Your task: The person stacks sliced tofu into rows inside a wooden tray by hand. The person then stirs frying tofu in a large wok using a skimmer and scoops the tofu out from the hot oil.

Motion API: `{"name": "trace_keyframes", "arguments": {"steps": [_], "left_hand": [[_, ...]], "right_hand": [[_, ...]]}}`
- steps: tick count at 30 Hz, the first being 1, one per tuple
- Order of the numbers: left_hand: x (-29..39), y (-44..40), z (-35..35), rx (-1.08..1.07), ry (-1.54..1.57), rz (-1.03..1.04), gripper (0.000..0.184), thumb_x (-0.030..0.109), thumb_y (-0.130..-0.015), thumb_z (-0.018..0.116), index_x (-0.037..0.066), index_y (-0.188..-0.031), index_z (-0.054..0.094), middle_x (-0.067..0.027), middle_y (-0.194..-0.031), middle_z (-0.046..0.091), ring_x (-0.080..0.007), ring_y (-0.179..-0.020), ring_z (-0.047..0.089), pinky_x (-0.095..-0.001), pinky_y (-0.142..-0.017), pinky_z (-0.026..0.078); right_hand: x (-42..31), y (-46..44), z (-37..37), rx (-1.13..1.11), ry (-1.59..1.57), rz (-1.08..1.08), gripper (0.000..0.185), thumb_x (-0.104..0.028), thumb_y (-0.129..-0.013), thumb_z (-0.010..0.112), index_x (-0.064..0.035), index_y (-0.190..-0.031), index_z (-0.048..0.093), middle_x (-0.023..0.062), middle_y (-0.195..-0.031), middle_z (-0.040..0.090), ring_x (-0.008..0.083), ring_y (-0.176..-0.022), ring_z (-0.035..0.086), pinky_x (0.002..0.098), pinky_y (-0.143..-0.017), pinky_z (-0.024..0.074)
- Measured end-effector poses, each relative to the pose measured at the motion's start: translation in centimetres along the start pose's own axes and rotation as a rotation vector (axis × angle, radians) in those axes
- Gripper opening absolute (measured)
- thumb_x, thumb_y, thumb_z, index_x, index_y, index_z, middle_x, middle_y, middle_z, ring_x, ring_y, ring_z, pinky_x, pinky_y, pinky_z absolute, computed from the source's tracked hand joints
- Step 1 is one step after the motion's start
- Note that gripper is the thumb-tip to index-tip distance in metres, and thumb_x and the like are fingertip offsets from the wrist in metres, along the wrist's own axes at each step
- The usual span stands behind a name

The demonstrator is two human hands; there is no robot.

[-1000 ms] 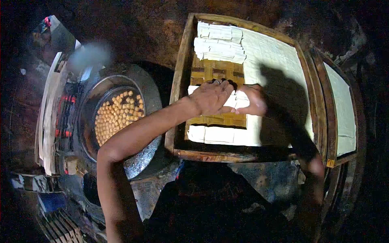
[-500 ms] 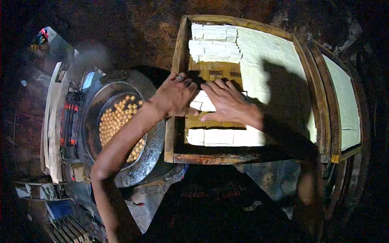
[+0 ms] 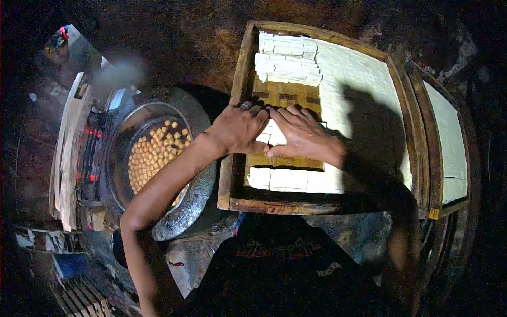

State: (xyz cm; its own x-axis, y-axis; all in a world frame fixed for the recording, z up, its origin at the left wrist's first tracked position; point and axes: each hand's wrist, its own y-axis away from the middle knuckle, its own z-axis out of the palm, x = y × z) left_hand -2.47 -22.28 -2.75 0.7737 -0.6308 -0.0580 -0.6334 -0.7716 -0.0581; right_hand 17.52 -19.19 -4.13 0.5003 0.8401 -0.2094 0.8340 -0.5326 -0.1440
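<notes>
My left hand [image 3: 240, 129] and my right hand [image 3: 303, 136] curve around a small group of white tofu pieces [image 3: 275, 135], with the thumbs nearly meeting on the near side. Fingers are bent over the far side, so part of the tofu is hidden. The pieces sit over the bare woven base of a wooden-framed tray [image 3: 240, 74]. Nearer my body lies a row of cut tofu [image 3: 290, 179]. Two stacked-looking rows of tofu [image 3: 288, 63] are at the far left corner, and a scored tofu sheet [image 3: 359, 68] covers the tray's right part.
Left of the tray stands a wide pan [image 3: 195, 211] of dark liquid with many golden tofu cubes [image 3: 153, 158]. Glowing embers [image 3: 94, 133] and pale planks [image 3: 67, 158] are beyond it. A second tray of tofu [image 3: 446, 142] adjoins on the right.
My hands have drawn closer together around the tofu, and the thumbs now almost touch. The whole view has shifted slightly.
</notes>
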Motion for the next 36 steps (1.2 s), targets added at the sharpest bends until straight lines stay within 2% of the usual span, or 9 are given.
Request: {"name": "trace_keyframes", "arguments": {"steps": [8,13,18,22,24,25,26,29,36], "left_hand": [[1.1,0.5,-1.1,0.014,-0.06,-0.03,0.079,0.058,-0.071,0.054,0.001,-0.124,0.038,-0.0159,-0.115,0.047,-0.0305,-0.111,0.043,-0.0438,-0.092,0.03],[1.8,0.1,-1.1,0.043,0.022,0.01,0.078,0.056,-0.073,0.053,0.003,-0.127,0.035,-0.0168,-0.121,0.044,-0.0312,-0.117,0.039,-0.0446,-0.094,0.029],[3.3,-0.4,-1.6,-0.009,0.0,0.011,0.075,0.051,-0.074,0.056,0.004,-0.128,0.033,-0.0162,-0.121,0.042,-0.031,-0.116,0.039,-0.0453,-0.094,0.028],[4.1,-1.2,-1.0,0.142,0.045,0.058,0.064,0.042,-0.072,0.061,0.006,-0.121,0.039,-0.0141,-0.112,0.045,-0.0293,-0.106,0.045,-0.0442,-0.09,0.031],[4.3,-1.8,-1.2,0.15,0.065,0.156,0.056,0.039,-0.075,0.06,0.006,-0.115,0.041,-0.0132,-0.109,0.045,-0.0284,-0.101,0.046,-0.0425,-0.087,0.033],[4.5,-1.9,-0.7,0.286,0.022,0.238,0.038,0.031,-0.076,0.057,0.009,-0.105,0.049,-0.0102,-0.104,0.046,-0.0243,-0.096,0.048,-0.0387,-0.081,0.035],[4.5,-2.0,-0.5,0.285,0.022,0.241,0.038,0.031,-0.076,0.057,0.009,-0.105,0.049,-0.0102,-0.104,0.046,-0.0243,-0.096,0.048,-0.0387,-0.081,0.035],[4.7,-2.0,0.2,0.34,-0.052,0.412,0.018,0.021,-0.073,0.052,0.014,-0.087,0.06,-0.0032,-0.093,0.044,-0.0157,-0.087,0.047,-0.0312,-0.075,0.036],[5.4,-1.7,-0.8,0.368,-0.091,0.381,0.019,0.019,-0.072,0.053,0.011,-0.088,0.059,-0.0057,-0.093,0.055,-0.0168,-0.091,0.054,-0.0303,-0.074,0.043]], "right_hand": [[0.4,3.6,-3.1,0.012,0.125,0.01,0.096,-0.056,-0.059,0.066,0.0015,-0.128,0.032,0.0152,-0.122,0.041,0.0291,-0.11,0.038,0.0397,-0.09,0.0301],[1.1,4.7,-2.6,0.041,0.11,-0.048,0.083,-0.049,-0.066,0.064,-0.0003,-0.127,0.036,0.0144,-0.122,0.042,0.0288,-0.11,0.038,0.039,-0.091,0.0295],[2.5,4.9,-1.7,0.048,0.092,-0.016,0.077,-0.05,-0.071,0.059,-0.0016,-0.127,0.035,0.014,-0.119,0.045,0.0284,-0.107,0.044,0.0382,-0.088,0.0368],[3.9,4.4,-1.4,0.09,0.033,-0.059,0.07,-0.049,-0.069,0.062,0.0003,-0.116,0.044,0.0154,-0.107,0.052,0.0307,-0.097,0.052,0.0359,-0.079,0.0455],[3.9,4.3,-1.4,0.026,-0.001,-0.02,0.068,-0.05,-0.068,0.063,0.0008,-0.111,0.047,0.0154,-0.104,0.054,0.0306,-0.095,0.053,0.0355,-0.079,0.0455],[4.2,4.6,-0.9,0.116,0.09,-0.085,0.069,-0.049,-0.068,0.063,0.0007,-0.112,0.047,0.0152,-0.105,0.053,0.0303,-0.096,0.052,0.0358,-0.079,0.0446],[4.3,4.8,-0.6,0.205,0.181,-0.149,0.069,-0.049,-0.068,0.063,0.0006,-0.113,0.046,0.0151,-0.107,0.052,0.03,-0.096,0.051,0.0361,-0.08,0.0437],[3.2,5.0,-2.6,0.089,0.097,-0.088,0.07,-0.047,-0.067,0.064,0.0004,-0.115,0.045,0.0147,-0.11,0.051,0.0287,-0.099,0.049,0.0368,-0.084,0.0405],[1.8,6.3,-3.2,0.302,0.176,-0.174,0.061,-0.034,-0.066,0.068,-0.0013,-0.112,0.046,0.014,-0.104,0.052,0.0269,-0.096,0.049,0.0366,-0.081,0.0408]]}}
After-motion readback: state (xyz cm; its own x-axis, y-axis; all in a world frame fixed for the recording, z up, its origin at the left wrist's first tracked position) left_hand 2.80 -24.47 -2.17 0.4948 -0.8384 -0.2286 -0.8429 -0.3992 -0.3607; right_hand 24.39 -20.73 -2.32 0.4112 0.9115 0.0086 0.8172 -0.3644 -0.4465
